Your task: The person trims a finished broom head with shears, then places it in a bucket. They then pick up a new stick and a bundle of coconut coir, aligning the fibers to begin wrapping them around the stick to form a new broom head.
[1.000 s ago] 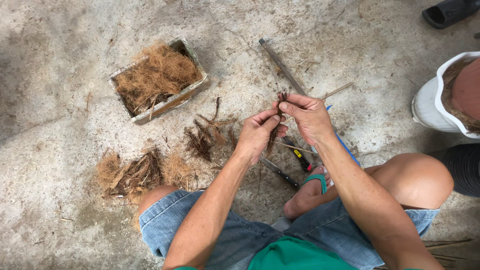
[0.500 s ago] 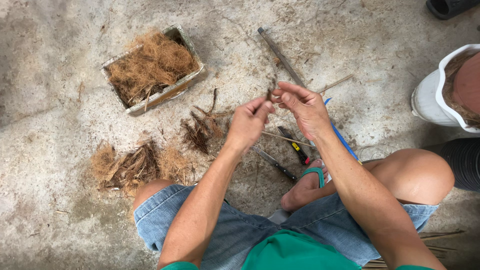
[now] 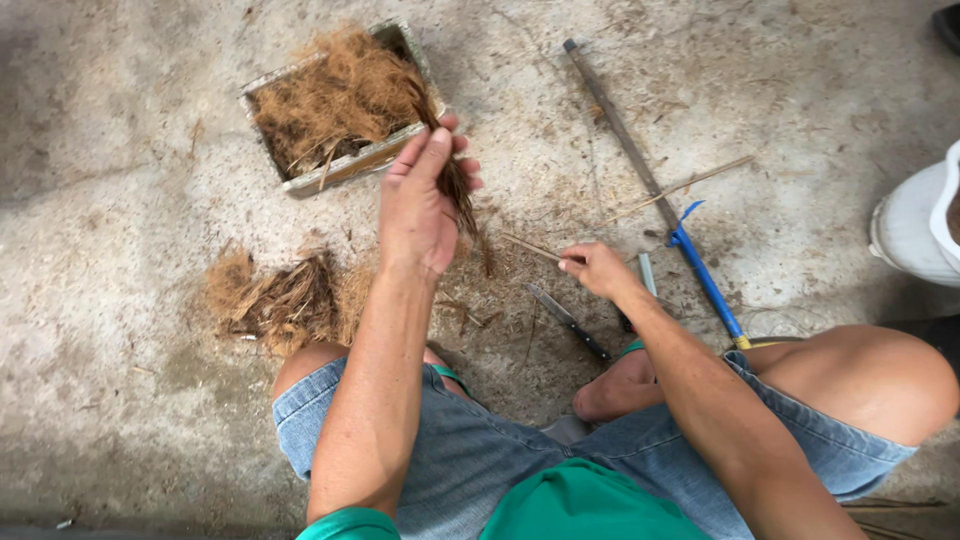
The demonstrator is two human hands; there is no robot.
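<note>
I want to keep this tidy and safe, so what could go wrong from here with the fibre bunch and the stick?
1. Loose strands may drop from the fibre bunch pinched in the left hand beside the box.
2. The knife lies on the floor close to the bare foot.
3. The thin stick in the right hand could snap.

Left hand [image 3: 418,205] up over the floor [image 3: 120,150], just beside the near right corner of the box [image 3: 300,183], a tuft of fibre [image 3: 462,190] pinched in it. Loose fibre [image 3: 335,90] fills that box. Left of the forearm, a fibre heap [image 3: 280,300] lies on the floor. Right hand [image 3: 597,268] is down low, gripping a thin stick [image 3: 530,247]. A knife [image 3: 568,322] lies just before it, a long rod [image 3: 650,190] slants behind and to its right, and a bucket [image 3: 915,235] sits at the right edge.
</note>
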